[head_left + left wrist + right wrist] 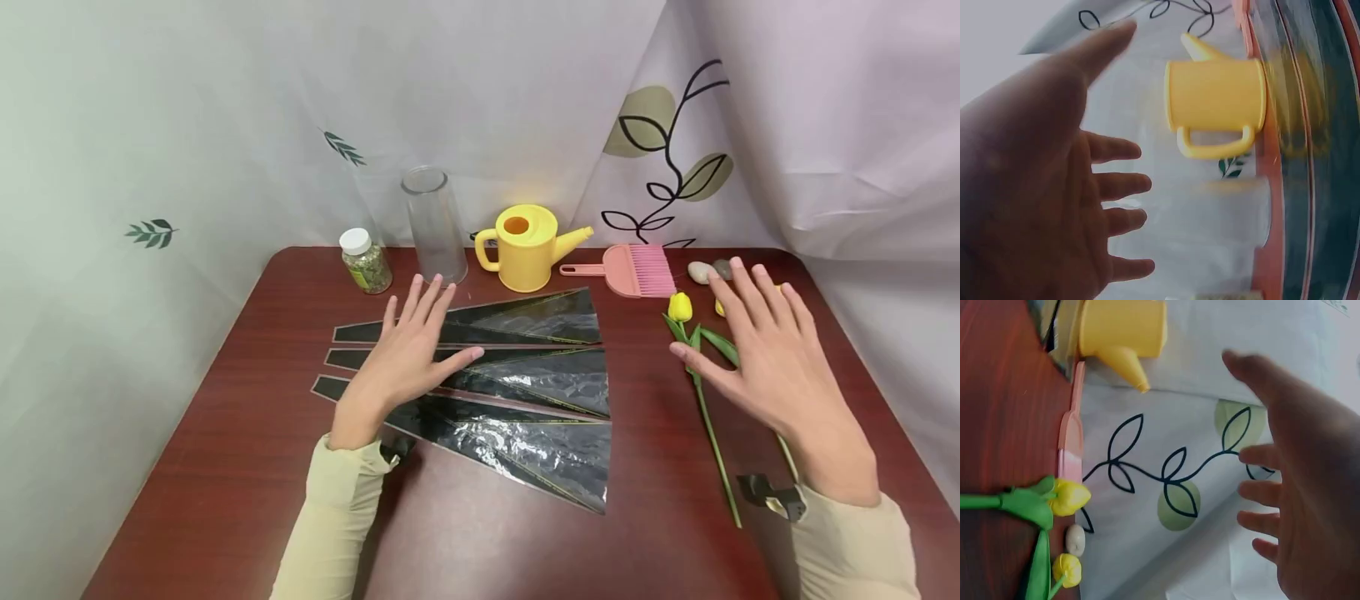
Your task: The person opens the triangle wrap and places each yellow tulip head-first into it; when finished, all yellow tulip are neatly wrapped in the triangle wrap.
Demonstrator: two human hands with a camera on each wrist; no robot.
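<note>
My left hand [401, 358] hovers, fingers spread and holding nothing, over three glossy black wedge-shaped plastic sleeves [551, 375] lying fanned on the table. My right hand [787, 383], likewise spread and holding nothing, is above two yellow tulips with green stems. One tulip [680, 307] shows clearly in the head view; the right hand partly covers the other, whose bloom [1067, 570] appears in the right wrist view. Beyond the left fingertips stands a clear cylindrical vase [437, 229], with a yellow watering can [527, 250] to its right.
At the back left of the dark red table [225, 450] is a white-lidded jar [366, 262] of green bits. A pink dustpan and brush [624, 271] lie right of the can. Beside them are a pale stone [701, 272] and a grey one [723, 268]. Curtains [480, 100] hang behind.
</note>
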